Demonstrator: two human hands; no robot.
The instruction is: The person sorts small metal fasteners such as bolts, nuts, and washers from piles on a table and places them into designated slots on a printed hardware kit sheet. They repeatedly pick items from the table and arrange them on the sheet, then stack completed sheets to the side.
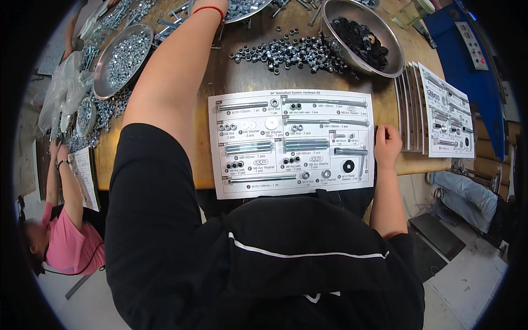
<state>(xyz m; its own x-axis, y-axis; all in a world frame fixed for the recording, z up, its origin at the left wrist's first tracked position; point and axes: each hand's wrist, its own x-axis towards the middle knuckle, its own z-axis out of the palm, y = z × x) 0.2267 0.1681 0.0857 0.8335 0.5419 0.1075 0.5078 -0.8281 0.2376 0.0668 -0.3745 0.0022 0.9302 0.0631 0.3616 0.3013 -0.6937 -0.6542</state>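
My left arm reaches to the far side of the table, a red band round its wrist. My left hand [208, 3] is at a shallow metal bowl [242, 12] of shiny metal hardware; the top edge cuts off its fingers. In front of me lies a white card [291, 144] with pictures of bolts, nuts and washers; whether any real parts lie on it, I cannot tell. Beside the card's right edge is my right hand [388, 146], fingers curled closed. What they hold, if anything, is hidden.
Beyond the card spreads a heap of black-capped nuts [291, 53]. A metal bowl [393, 58] of black washers stands at the right, near several upright cards [448, 113]. At the left are a bowl of nuts [99, 77] and a co-worker in a pink shirt [74, 242].
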